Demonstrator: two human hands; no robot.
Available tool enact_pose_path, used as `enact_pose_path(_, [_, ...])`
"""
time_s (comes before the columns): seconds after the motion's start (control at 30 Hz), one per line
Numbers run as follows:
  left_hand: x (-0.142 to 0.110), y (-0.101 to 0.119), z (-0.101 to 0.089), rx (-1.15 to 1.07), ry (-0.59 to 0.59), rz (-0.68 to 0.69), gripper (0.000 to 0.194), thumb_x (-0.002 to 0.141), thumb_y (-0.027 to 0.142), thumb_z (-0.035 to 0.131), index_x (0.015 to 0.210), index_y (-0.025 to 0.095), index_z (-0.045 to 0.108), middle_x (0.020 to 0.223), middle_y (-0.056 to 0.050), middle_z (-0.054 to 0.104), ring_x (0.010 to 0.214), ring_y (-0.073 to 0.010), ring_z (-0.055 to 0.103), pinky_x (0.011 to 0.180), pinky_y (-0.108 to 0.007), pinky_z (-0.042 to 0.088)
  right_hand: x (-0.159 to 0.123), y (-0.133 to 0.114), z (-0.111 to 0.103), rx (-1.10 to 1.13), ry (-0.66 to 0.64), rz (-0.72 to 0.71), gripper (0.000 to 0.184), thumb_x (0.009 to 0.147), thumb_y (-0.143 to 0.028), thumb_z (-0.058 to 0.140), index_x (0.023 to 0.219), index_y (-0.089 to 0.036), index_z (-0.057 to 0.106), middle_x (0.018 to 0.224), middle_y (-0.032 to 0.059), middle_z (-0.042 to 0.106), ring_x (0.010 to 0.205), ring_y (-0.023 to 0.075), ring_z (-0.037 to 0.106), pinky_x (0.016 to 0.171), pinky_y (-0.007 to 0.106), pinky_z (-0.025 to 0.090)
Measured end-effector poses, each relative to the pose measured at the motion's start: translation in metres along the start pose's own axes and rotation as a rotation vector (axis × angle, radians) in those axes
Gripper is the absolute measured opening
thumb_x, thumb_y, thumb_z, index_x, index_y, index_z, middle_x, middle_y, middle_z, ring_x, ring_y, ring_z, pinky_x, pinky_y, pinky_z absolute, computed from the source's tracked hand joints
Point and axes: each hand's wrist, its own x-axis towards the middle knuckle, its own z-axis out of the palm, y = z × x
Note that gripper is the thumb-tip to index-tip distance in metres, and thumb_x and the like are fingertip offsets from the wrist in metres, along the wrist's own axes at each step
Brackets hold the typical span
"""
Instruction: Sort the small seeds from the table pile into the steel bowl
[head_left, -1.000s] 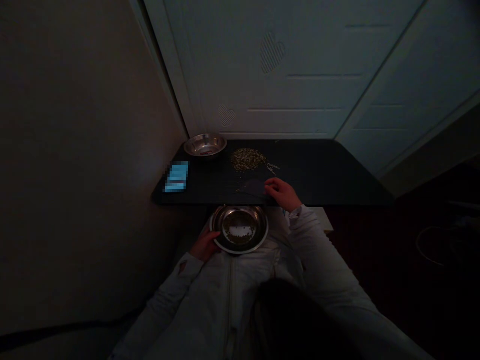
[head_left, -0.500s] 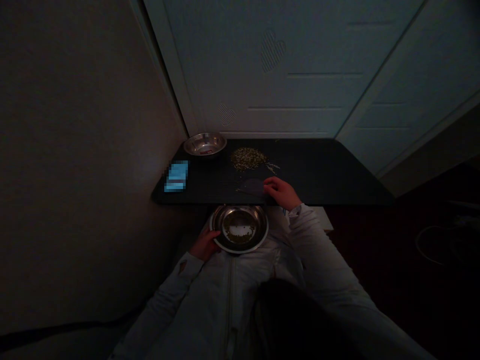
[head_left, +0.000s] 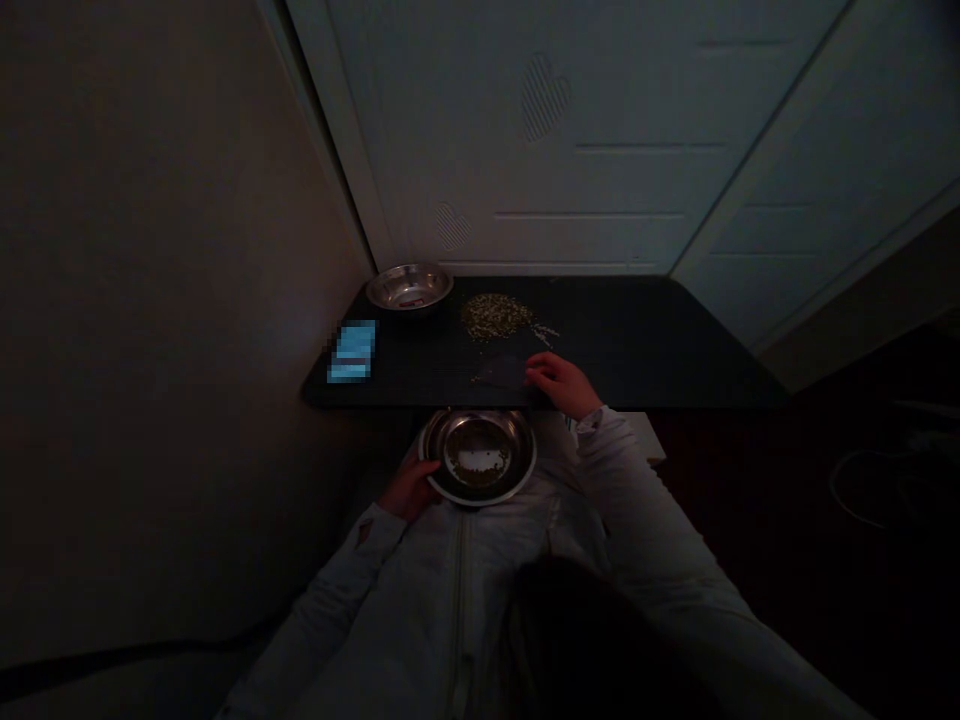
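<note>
Your left hand (head_left: 409,490) clasps steel bowl (head_left: 487,497) rim; right hand (head_left: 562,385) on counter (head_left: 675,370), fingers half-curled, hold unclear; careless sweep could push seeds (head_left: 496,317) off edge.

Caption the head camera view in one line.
Left hand holds a steel bowl of seeds; right hand rests on the dark table near scattered seeds.

Blurred: the blue oblong (head_left: 352,352) by the left edge of the bench (head_left: 645,360), pixelated past naming.
Too small: the loose grains (head_left: 496,317) near the bench's far edge, their kind unreadable.
Too dark: the flat patch (head_left: 504,372) beside the right hand (head_left: 562,385).
Hidden: the left hand's (head_left: 409,488) fingertips, behind the steel bowl (head_left: 478,456); the person's front, partly behind dark hair (head_left: 577,640).
</note>
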Motion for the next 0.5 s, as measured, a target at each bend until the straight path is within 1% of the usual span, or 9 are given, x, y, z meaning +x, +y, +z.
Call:
enact_pose_path(0.13, [0.001,0.002,0.0,-0.011,-0.009,0.005,0.061,0.059,0.015,0.065,0.117,0.021,0.05,0.099,-0.006,0.065,0.088,-0.0245,0.061,0.068,-0.031,0.05,0.002,-0.002,0.001,0.032,0.009,0.01,0.022,0.073,-0.036,0.051,0.088,-0.021,0.054,0.07,-0.0012,0.065,0.064,0.0124,0.057,0.061,0.024,0.04])
enact_pose_path(0.27, [0.001,0.0,-0.003,0.005,-0.021,-0.015,0.06,0.059,0.018,0.066,0.118,0.018,0.049,0.094,-0.008,0.066,0.086,-0.0257,0.061,0.065,-0.031,0.05,0.007,-0.006,0.005,0.117,0.021,-0.008,0.021,0.072,-0.035,0.051,0.085,-0.019,0.053,0.066,-0.0014,0.063,0.063,0.012,0.056,0.061,0.024,0.04])
enact_pose_path(0.5, [0.0,-0.005,-0.005,0.036,-0.037,0.006,0.066,0.062,0.019,0.065,0.124,0.023,0.043,0.102,-0.007,0.064,0.086,-0.025,0.061,0.062,-0.03,0.05,0.022,-0.011,0.011,0.149,0.07,-0.006,0.015,0.068,-0.031,0.051,0.077,-0.019,0.052,0.059,-0.0029,0.058,0.057,0.0104,0.052,0.059,0.023,0.039])
